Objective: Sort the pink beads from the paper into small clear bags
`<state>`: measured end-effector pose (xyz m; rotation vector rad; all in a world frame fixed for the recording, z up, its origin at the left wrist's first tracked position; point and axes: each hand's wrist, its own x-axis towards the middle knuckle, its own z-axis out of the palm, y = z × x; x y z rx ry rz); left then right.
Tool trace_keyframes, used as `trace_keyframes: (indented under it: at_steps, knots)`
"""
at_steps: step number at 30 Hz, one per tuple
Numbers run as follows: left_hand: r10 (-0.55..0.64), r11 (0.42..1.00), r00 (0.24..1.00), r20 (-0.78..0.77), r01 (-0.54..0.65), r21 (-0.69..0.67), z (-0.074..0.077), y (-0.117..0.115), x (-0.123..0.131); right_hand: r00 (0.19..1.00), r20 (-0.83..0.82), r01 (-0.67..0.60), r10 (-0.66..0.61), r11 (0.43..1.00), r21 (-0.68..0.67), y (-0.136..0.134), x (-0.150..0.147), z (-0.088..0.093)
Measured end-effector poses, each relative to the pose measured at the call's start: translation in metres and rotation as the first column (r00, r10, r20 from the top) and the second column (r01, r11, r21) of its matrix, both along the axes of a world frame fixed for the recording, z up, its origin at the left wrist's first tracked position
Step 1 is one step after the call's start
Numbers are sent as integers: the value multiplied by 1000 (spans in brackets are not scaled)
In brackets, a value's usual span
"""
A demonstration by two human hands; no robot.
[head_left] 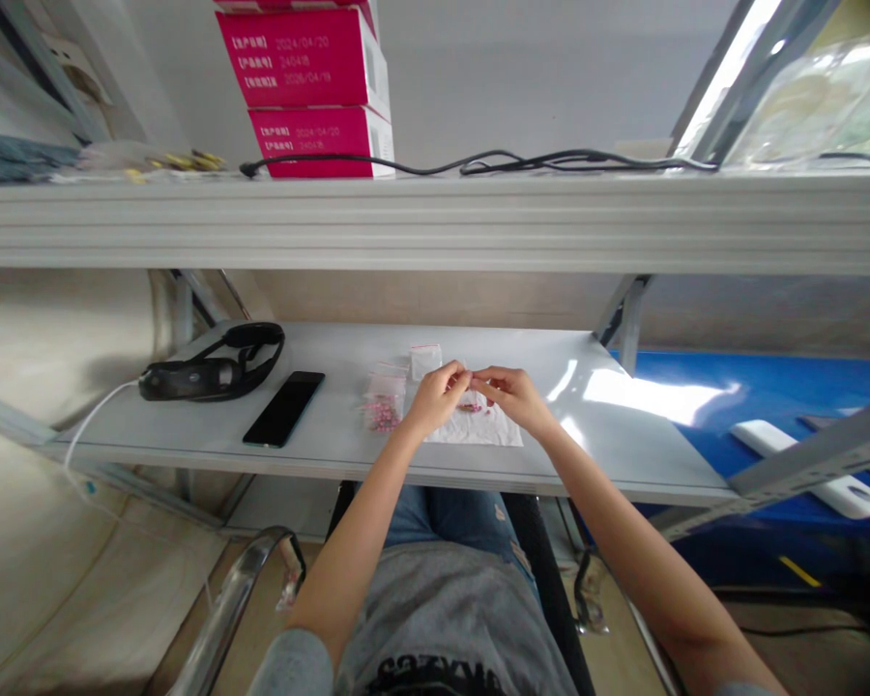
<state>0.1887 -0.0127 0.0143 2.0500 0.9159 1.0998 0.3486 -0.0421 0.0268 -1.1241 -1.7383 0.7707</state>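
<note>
Bagged pink beads (382,415), black phone (284,409) nearby

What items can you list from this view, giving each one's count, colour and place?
Stacked cardboard boxes: at least two, magenta, upper shelf.
Thin electrical cable: one, black, upper shelf.
Flat metal lower shelf: one, pale grey, before the person.
Smartphone: one, black, lower shelf.
Strapped device: one, black, lower shelf, far left.
Paper sheet: one, white, lower shelf, centre.
Small plastic bags: two, clear, by the paper.
Small pink pieces: a cluster, pink, by the paper.
Left hand, right hand: two, bare, fingertips meeting above the paper.
</note>
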Motion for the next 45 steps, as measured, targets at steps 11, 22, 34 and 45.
trace_keyframes:
  at_steps: [11, 22, 34, 45]
  knots:
    - [-31, 998, 996, -87, 36, 55, 6, -7, -1, 951, 258, 135, -168, 981, 138, -4, 1, 4]
    - [128, 990, 972, -198, -112, 90, 7, -13, -1, 672, 510, 329, -537, 834, 444, -9, 7, 8]
    - [59, 996, 996, -65, -55, 73, 18, -17, -4, 786, 595, 20, -170, 968, 251, -19, -6, 20]
    - [380, 854, 726, 573, -38, -518, -40, -25, -6, 990, 139, -47, 28, 990, 132, -9, 4, 14]
